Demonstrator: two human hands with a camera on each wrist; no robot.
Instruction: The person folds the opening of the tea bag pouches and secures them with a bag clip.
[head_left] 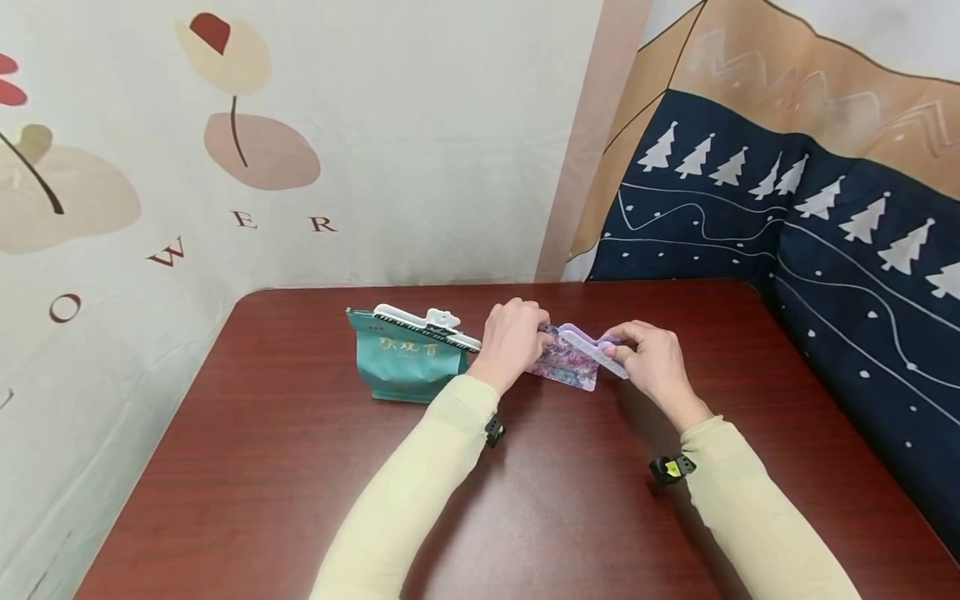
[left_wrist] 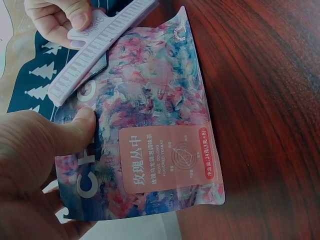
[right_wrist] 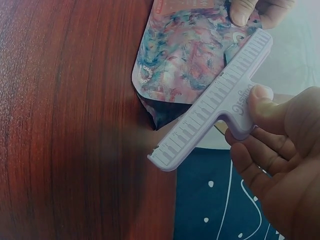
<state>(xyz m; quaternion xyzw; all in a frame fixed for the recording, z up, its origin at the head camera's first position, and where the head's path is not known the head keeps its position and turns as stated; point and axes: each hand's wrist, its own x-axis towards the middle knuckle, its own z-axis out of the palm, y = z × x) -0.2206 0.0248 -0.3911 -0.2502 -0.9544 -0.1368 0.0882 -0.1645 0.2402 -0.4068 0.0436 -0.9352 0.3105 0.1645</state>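
A pink, purple and blue tea bag pouch stands on the table, its printed label facing the left wrist camera. My left hand pinches the pouch near its top, thumb on the printed side. Between the thumb and fingers of my right hand is the handle of a lilac sealing clip with a piano-key pattern. The clip lies slanted across the pouch's top corner on the right side. Whether its jaws grip the pouch film cannot be made out.
Left of my left hand stands a teal pouch with a white piano-pattern clip along its top. Both pouches are on a dark red wooden table. Behind it hang a pale printed cloth and a navy cloth with trees.
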